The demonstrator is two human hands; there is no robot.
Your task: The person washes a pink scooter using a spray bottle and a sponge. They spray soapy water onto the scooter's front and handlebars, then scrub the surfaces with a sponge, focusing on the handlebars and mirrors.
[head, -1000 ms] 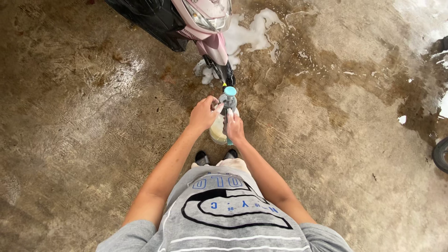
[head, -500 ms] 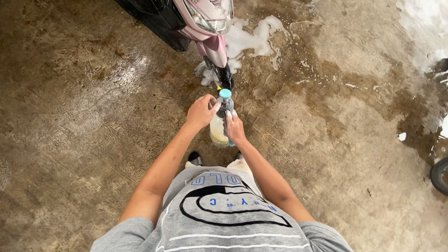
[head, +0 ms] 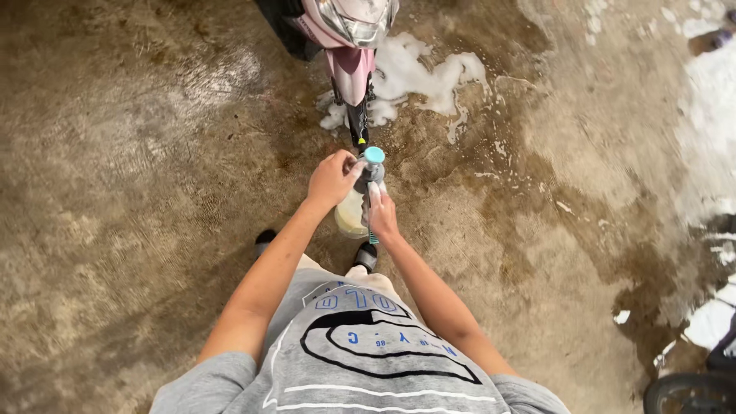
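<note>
I hold a foam sprayer [head: 369, 170] with a light blue nozzle cap and a pale yellowish bottle [head: 349, 216] beneath it. My left hand [head: 331, 180] is closed on the sprayer's head near the cap. My right hand [head: 382, 215] grips the handle just behind it. The sprayer points toward the front of a pink scooter [head: 351, 34], whose front wheel [head: 358, 123] stands just ahead of the nozzle. White foam [head: 418, 77] lies on the wet floor beside the wheel.
The floor is wet, stained concrete [head: 138, 192]. More foam [head: 709, 100] spreads along the right edge. A dark tyre [head: 690, 391] shows at the bottom right corner. My feet in dark shoes [head: 365, 257] stand below the sprayer.
The view has shifted slightly, with the scooter and foam sitting a little lower in frame. Both hands keep their hold on the sprayer.
</note>
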